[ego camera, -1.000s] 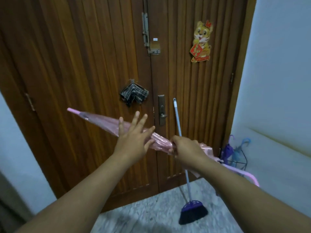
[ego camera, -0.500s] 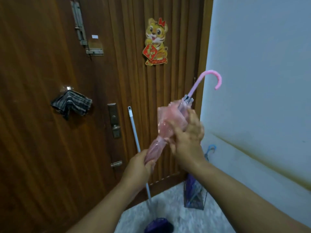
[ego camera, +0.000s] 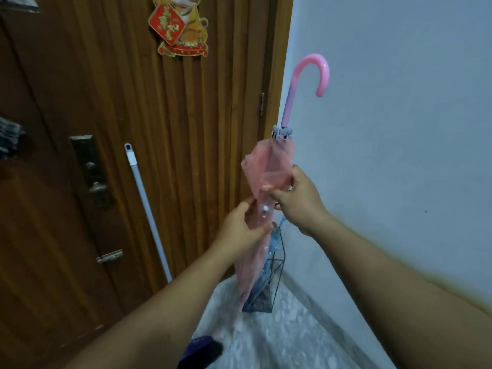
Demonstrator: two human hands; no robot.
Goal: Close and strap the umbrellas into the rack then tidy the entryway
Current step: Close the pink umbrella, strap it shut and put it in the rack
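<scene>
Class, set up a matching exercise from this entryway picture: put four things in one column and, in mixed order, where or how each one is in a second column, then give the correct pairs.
Things
1. pink umbrella
2. broom handle
3. tiger decoration
4. wire rack

Places or states
A. stuck high on the wooden door
B. standing on the floor in the corner by the wall
C. leaning against the door
D. held upright, hook end up, by the left hand and right hand

Pairs: 1-D, 2-C, 3-A, 4-B
</scene>
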